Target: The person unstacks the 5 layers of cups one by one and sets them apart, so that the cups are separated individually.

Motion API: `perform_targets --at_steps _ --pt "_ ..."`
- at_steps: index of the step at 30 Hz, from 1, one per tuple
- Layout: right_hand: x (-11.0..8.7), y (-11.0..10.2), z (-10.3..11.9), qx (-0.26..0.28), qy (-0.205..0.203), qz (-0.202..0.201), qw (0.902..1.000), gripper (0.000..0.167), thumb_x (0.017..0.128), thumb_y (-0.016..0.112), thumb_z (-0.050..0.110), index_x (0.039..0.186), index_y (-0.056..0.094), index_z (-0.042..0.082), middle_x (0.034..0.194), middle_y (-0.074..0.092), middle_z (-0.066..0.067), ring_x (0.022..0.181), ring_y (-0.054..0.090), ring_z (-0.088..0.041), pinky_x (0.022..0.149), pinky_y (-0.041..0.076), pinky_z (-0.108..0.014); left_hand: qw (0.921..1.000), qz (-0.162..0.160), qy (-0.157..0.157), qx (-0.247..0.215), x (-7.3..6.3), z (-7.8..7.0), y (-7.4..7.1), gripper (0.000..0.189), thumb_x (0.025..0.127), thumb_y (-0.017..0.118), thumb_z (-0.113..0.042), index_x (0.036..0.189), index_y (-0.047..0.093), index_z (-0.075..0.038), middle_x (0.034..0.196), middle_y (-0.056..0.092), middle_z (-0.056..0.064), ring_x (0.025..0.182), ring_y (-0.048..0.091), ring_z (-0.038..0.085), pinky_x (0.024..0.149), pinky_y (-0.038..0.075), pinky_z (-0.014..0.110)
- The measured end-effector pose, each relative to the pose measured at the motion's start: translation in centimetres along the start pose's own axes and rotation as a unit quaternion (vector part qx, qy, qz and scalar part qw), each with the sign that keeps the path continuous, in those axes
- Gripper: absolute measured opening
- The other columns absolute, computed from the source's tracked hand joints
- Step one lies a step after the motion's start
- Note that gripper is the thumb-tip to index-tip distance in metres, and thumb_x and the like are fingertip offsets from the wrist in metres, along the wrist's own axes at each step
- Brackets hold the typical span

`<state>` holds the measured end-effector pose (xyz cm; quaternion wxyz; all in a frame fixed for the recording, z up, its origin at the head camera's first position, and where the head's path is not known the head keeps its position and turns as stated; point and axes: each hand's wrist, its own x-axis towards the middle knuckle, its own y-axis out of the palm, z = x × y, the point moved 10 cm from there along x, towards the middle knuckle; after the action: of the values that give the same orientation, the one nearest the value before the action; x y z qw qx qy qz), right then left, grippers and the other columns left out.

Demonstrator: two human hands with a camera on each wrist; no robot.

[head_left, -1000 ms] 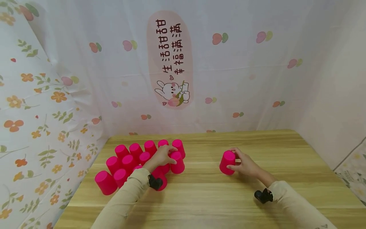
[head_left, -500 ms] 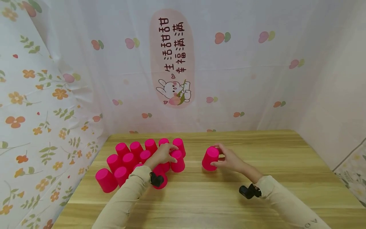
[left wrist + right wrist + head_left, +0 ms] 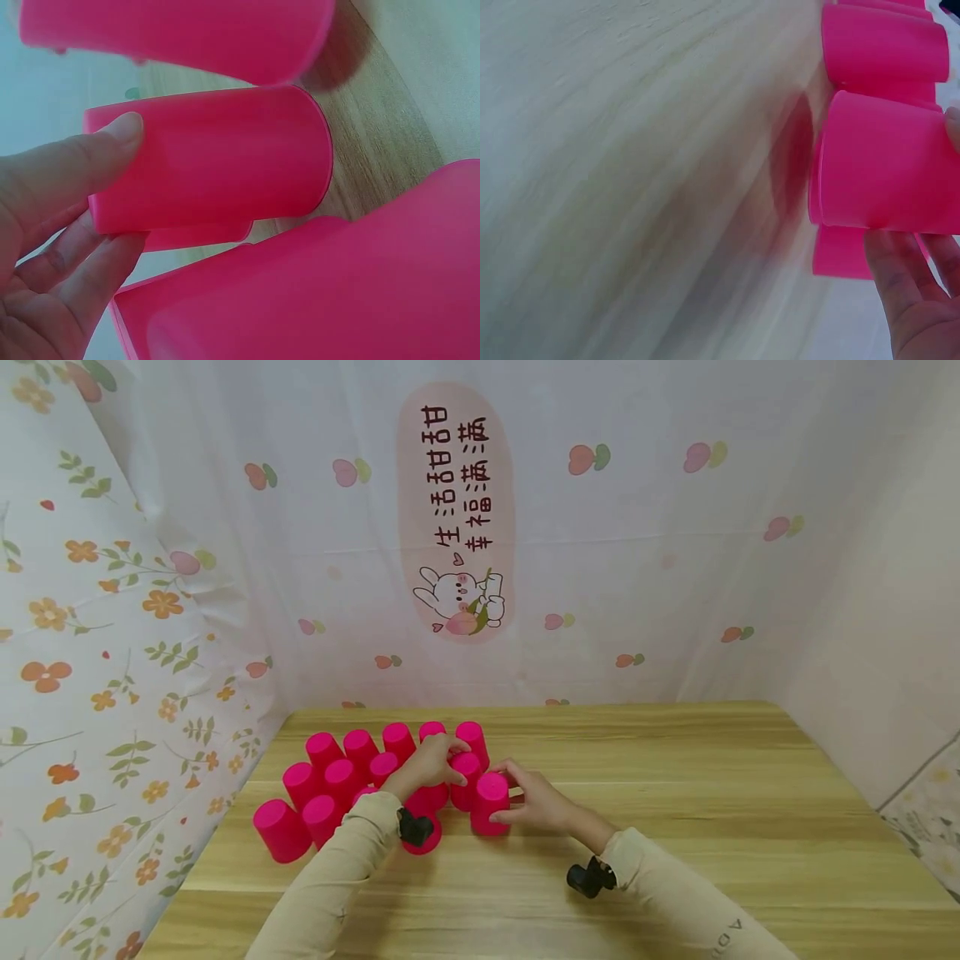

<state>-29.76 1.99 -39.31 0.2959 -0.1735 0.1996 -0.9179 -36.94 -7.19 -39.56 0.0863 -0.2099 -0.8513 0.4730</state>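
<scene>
My left hand (image 3: 429, 767) grips an upside-down bright pink cup (image 3: 463, 793) near its closed end, at the right side of a group of like cups. Thumb on one side and fingers on the other show around this cup (image 3: 225, 161) in the left wrist view. Just right of it, my right hand (image 3: 542, 802) holds a second pink cup (image 3: 491, 814), also upside down and close over the table. Its rim casts a shadow on the wood in the right wrist view, where fingers lie under the cup (image 3: 892, 165) and the thumb tip shows above.
Several more upside-down pink cups (image 3: 339, 781) stand in rows on the left of the wooden table (image 3: 675, 793). One cup (image 3: 431, 843) is partly hidden behind the left wrist camera (image 3: 415, 828). A printed curtain (image 3: 615, 568) hangs behind the table.
My right hand has carried its pink cup left across the table, from well apart to right beside the left hand's cup. The left hand has stayed on its cup.
</scene>
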Motion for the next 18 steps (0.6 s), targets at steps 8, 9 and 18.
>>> perform_targets --at_steps 8,9,18 --pt "1.1 2.3 -0.3 0.026 -0.009 0.014 0.9995 0.048 0.073 0.068 -0.002 0.113 0.04 -0.004 0.108 0.054 -0.014 0.099 0.054 -0.027 0.079 0.048 -0.035 1.0 -0.005 0.0 0.006 0.1 -0.1 -0.2 0.044 0.065 0.077 -0.008 0.106 0.062 -0.001 0.102 0.063 0.012 0.1 0.055 0.026 0.083 0.045 0.036" --pt "1.2 2.5 -0.5 0.025 -0.01 0.012 0.9996 0.048 0.073 0.068 -0.002 0.113 0.041 -0.003 0.108 0.053 -0.014 0.099 0.053 -0.028 0.08 0.048 -0.035 1.0 -0.006 0.001 0.006 0.1 -0.1 -0.2 0.044 0.065 0.077 -0.008 0.106 0.062 -0.001 0.101 0.063 0.012 0.099 0.055 0.026 0.082 0.045 0.036" --pt "2.1 4.0 -3.2 0.009 -0.006 0.002 0.9999 0.048 0.072 0.072 0.008 0.111 0.043 0.005 0.111 0.049 -0.005 0.101 0.052 -0.019 0.083 0.045 -0.029 1.0 -0.004 -0.005 0.006 -0.1 -0.3 -0.1 0.041 0.068 0.075 -0.005 0.106 0.062 -0.002 0.102 0.063 0.012 0.099 0.054 0.026 0.081 0.046 0.035"
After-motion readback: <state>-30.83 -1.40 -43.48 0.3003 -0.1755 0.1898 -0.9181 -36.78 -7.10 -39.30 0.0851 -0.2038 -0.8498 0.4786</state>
